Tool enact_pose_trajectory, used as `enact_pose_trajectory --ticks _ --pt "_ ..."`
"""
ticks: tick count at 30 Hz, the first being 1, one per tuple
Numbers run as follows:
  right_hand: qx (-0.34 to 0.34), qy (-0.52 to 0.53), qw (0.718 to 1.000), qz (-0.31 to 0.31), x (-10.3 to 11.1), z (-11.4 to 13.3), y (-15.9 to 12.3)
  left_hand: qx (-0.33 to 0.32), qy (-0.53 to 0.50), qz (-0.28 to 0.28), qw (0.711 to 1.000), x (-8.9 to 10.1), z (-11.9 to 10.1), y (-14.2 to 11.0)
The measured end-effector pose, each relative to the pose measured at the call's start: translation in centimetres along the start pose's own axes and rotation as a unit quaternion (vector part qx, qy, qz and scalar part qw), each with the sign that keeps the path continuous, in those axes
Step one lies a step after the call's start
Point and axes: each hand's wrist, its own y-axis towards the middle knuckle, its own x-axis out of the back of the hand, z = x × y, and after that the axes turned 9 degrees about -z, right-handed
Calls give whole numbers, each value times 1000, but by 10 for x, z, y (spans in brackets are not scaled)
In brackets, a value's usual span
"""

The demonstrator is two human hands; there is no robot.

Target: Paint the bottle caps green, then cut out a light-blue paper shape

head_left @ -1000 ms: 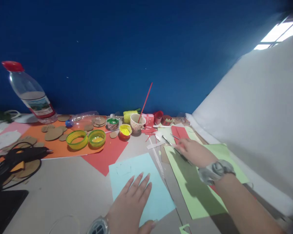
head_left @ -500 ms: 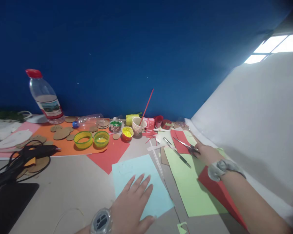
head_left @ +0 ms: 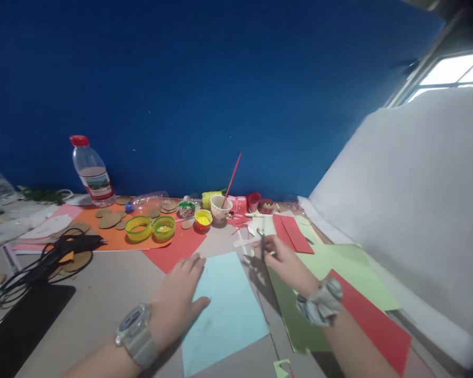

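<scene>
My left hand (head_left: 179, 299) rests over the left edge of a light blue paper sheet (head_left: 226, 310), its fingers out flat and its thumb apart. My right hand (head_left: 281, 260) is closed around the dark handles of a pair of scissors (head_left: 263, 248), held to the right of the blue sheet and above the table. The scissors are smeared by motion, their blades pointing away from me. Beneath that arm lie a light green sheet (head_left: 299, 320) and a red sheet (head_left: 372, 317). A folded red paper (head_left: 294, 233) sits just beyond the hand.
Along the blue wall stand a bottle (head_left: 94, 178), a paper cup (head_left: 220, 210) with a red stick, a yellow paint cup (head_left: 203, 218) and tape rolls (head_left: 139, 229). A black cabled glue gun (head_left: 82, 242) and a dark flat device (head_left: 31, 325) lie left.
My right hand has lifted the scissors off the papers and brought them left. My left hand has slid left to the blue sheet's edge. The view has shifted slightly.
</scene>
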Motion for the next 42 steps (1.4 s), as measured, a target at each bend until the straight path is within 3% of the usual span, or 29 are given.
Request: enact_pose_trajectory --ticks 2,5,8,11,16,21,24,26,27,29,31,33,42 --pt "2 58 995 77 -20 -1 6 34 15 7 999 11 5 6" --pt "22 100 988 117 -38 -1 12 87 24 34 995 23 11 14" --pt "41 96 988 115 -47 -1 13 86 23 71 994 29 16 19" --pt "75 90 988 100 -53 -8 10 51 10 52 997 33 17 23" --pt "25 262 964 36 -65 -27 13 77 -182 4 980 35 10 33" --pt "1 274 961 -27 -66 -32 18 228 -393 -134 881 12 6 42" --pt "-5 268 959 -91 -61 -24 15 256 -500 -194 804 -2 5 41" --pt "-10 270 954 -131 -58 -19 11 254 -569 -187 759 -5 6 39" --pt "-13 271 952 -142 -58 -17 10 252 -584 -160 755 -6 6 38" --pt "-16 271 951 -147 -60 -17 9 245 -573 -99 776 -5 7 36" --pt "-16 268 954 -137 -63 -20 10 229 -537 -73 809 -6 9 36" --pt "-16 267 955 -130 -64 -22 11 210 -513 -101 826 -8 11 36" --pt "-40 298 935 -190 -53 -16 9 203 -474 -180 838 -20 23 40"
